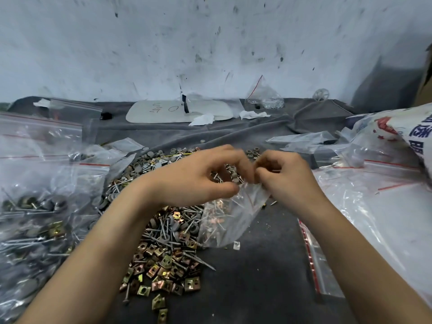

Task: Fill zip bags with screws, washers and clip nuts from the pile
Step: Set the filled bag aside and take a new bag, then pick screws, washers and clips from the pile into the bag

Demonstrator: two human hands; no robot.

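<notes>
Left hand [198,176] and right hand [287,181] pinch the mouth of the small clear plastic zip bag [224,225]. We judge a half-closed seal could spill its thin metal screws [218,212].

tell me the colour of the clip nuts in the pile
Brassy yellow-gold clip nuts, clearest in the head view.

a workshop packing bench: hardware pile [163,230], stacked zip bags [35,206], scuffed wall [210,43].
</notes>
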